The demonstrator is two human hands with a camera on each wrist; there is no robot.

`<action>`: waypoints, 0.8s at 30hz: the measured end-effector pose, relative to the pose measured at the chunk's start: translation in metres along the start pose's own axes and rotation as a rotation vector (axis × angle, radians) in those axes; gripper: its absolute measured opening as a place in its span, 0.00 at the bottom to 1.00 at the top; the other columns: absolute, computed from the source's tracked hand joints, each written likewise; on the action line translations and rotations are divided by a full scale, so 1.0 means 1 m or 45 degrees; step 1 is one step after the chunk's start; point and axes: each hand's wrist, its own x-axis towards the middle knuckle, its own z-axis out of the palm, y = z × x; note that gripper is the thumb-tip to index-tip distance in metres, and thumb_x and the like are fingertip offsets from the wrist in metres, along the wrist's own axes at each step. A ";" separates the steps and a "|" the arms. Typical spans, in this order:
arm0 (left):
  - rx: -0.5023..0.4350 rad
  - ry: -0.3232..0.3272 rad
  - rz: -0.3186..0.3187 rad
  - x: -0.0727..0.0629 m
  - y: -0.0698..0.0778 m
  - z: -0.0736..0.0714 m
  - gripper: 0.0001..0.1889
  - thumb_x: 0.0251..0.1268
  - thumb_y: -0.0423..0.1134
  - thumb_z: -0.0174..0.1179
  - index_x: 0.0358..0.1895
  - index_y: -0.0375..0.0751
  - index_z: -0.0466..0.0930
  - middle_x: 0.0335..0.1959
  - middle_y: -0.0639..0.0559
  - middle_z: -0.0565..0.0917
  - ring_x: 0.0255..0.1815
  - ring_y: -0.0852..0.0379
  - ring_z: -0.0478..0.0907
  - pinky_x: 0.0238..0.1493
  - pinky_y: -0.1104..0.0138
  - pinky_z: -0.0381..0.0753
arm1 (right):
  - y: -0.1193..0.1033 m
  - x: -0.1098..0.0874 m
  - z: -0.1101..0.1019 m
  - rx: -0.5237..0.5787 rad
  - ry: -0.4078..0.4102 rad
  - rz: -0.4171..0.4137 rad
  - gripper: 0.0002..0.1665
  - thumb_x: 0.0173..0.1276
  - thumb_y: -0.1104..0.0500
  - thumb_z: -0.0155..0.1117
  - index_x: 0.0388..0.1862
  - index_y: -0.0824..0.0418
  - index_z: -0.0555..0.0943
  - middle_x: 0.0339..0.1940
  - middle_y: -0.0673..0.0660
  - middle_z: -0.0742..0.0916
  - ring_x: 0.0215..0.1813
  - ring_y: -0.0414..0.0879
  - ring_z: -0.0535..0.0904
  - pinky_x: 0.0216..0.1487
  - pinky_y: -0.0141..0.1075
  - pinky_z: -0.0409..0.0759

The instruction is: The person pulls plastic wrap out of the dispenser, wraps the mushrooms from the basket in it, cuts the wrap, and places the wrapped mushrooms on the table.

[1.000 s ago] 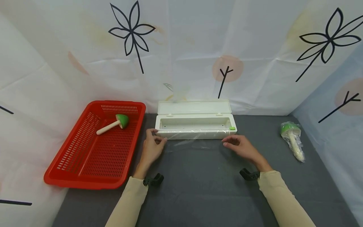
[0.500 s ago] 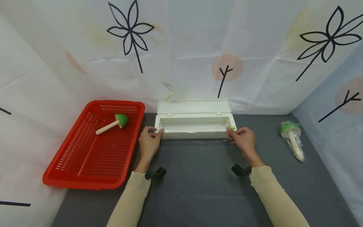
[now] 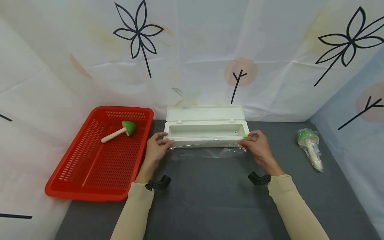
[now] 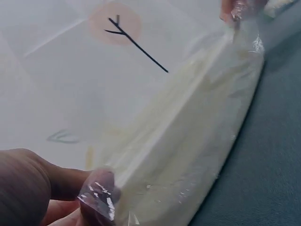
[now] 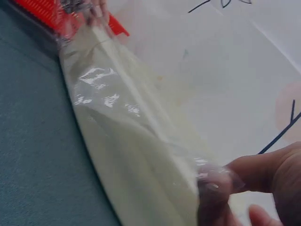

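Observation:
A long white cling film dispenser [image 3: 207, 130] lies at the back of the table with its lid [image 3: 205, 113] raised. Clear cling film [image 3: 210, 153] stretches out along its front. My left hand [image 3: 155, 151] pinches the film's left corner between thumb and fingers. At the other end, my right hand [image 3: 259, 148] pinches the right corner beside the small green slider [image 3: 245, 135]. Shiny film wraps over the left thumb [image 4: 101, 190] in the left wrist view. The right wrist view has film over the right thumb [image 5: 214, 186] too.
A red basket [image 3: 99, 196] stands at the left, holding a green-and-cream mushroom-shaped toy [image 3: 121, 131]. A similar toy wrapped in film [image 3: 311, 148] lies at the right. Patterned white cloth [image 3: 192, 50] hangs behind the grey table [image 3: 210, 200].
The right hand has moved from in front of the box to its right end and taken hold of the film. Both hands have then drawn the film slightly toward me.

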 end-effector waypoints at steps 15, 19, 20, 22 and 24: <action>0.080 -0.480 0.083 0.005 0.003 -0.014 0.34 0.63 0.18 0.58 0.75 0.29 0.64 0.49 0.33 0.75 0.32 0.53 0.76 0.33 0.68 0.83 | 0.001 0.015 -0.025 -0.202 -0.610 0.032 0.39 0.70 0.74 0.56 0.78 0.68 0.56 0.60 0.76 0.81 0.31 0.43 0.78 0.34 0.37 0.76; 0.252 -0.577 0.010 0.010 0.018 -0.014 0.36 0.59 0.17 0.61 0.73 0.24 0.63 0.38 0.39 0.75 0.28 0.54 0.79 0.32 0.65 0.84 | 0.001 0.017 -0.024 -0.252 -0.617 0.026 0.38 0.67 0.75 0.56 0.76 0.70 0.59 0.52 0.73 0.85 0.29 0.43 0.75 0.32 0.38 0.73; 0.305 -0.600 -0.016 0.011 0.023 -0.013 0.35 0.58 0.17 0.62 0.72 0.23 0.64 0.35 0.40 0.75 0.27 0.55 0.79 0.32 0.65 0.84 | 0.001 0.017 -0.023 -0.260 -0.617 0.030 0.38 0.67 0.76 0.55 0.76 0.70 0.59 0.50 0.73 0.86 0.29 0.43 0.74 0.32 0.38 0.72; 0.419 -0.632 -0.076 0.013 0.033 -0.012 0.34 0.57 0.19 0.63 0.70 0.23 0.66 0.32 0.42 0.78 0.25 0.54 0.80 0.34 0.63 0.84 | 0.001 0.018 -0.022 -0.289 -0.617 0.027 0.38 0.66 0.77 0.54 0.76 0.70 0.59 0.49 0.72 0.86 0.29 0.44 0.73 0.32 0.38 0.72; 0.513 -0.655 -0.126 0.015 0.040 -0.012 0.32 0.57 0.21 0.64 0.68 0.23 0.68 0.30 0.42 0.82 0.24 0.55 0.82 0.37 0.61 0.85 | 0.002 0.019 -0.021 -0.311 -0.623 0.019 0.38 0.65 0.77 0.53 0.75 0.70 0.59 0.48 0.72 0.86 0.30 0.45 0.73 0.32 0.38 0.73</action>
